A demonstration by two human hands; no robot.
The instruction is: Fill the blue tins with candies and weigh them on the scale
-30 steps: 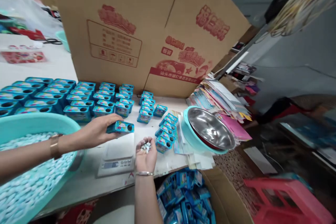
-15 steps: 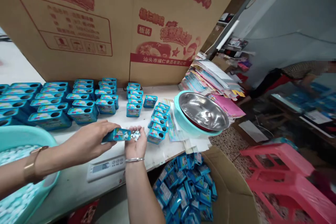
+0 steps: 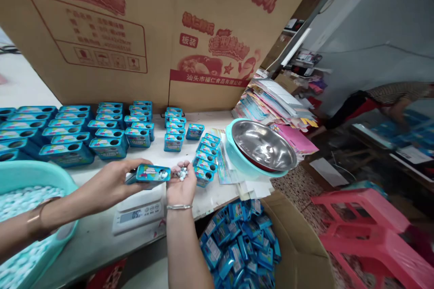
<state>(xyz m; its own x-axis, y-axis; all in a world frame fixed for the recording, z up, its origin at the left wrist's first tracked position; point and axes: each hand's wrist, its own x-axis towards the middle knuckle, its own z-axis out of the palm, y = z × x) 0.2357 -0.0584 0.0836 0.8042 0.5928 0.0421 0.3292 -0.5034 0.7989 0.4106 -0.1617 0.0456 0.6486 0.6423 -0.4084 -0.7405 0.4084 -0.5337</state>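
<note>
My left hand (image 3: 117,180) grips a blue candy box (image 3: 153,173) tilted on its side, with white candies showing in the round hole at its right end. Just right of that hole, my right hand (image 3: 181,187) is cupped palm up, fingers curled, with a small heap of white and pale blue candies (image 3: 181,173) in it. Below the left hand lies a white digital scale (image 3: 139,213) with a lit display. A short row of blue boxes (image 3: 204,165) with holes in their tops stands close to my right fingers.
At the left, a turquoise basin (image 3: 37,169) holds many candies. More boxes (image 3: 68,153) stand in rows before a large carton (image 3: 152,54). A steel bowl (image 3: 264,142) sits in another basin. Below, an open carton (image 3: 298,244) contains blue packs. Pink stools (image 3: 369,226) and another person are at right.
My right hand has moved slightly right, away from the box hole. The box has turned so that more of its top faces me. The scale's reading has changed.
</note>
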